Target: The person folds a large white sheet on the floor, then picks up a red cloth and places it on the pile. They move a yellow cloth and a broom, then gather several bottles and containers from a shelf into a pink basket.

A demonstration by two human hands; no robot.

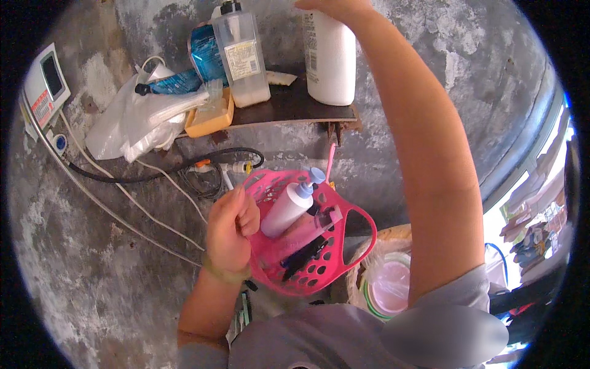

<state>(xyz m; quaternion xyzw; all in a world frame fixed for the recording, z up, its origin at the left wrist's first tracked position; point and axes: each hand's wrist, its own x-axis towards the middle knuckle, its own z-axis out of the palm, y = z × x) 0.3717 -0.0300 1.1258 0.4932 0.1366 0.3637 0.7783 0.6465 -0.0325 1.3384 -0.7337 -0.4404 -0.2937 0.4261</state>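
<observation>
My left hand [233, 226] is curled around the left side of a pink plastic basket [318, 279] with round holes. In the basket lean a white pump bottle [288, 210] with a blue-grey pump head, a pink see-through bottle [299, 235] and a black comb-like item [304, 260]. My right arm reaches up to a dark wall shelf [286, 104]. There my right hand [339, 7] grips the top of a large white bottle [331, 64]; the frame's upper edge cuts off the fingers and the bottle's top. The bottle's base is at the shelf's right end.
On the shelf stand a clear pump bottle [244, 60], a blue pouch [205, 53], a blue tube [175, 83], a yellow tray [209, 122] and plastic bags [143, 115]. Hoses and cables run along the wall below a white wall unit [46, 87]. Stacked basins [389, 286] are at lower right.
</observation>
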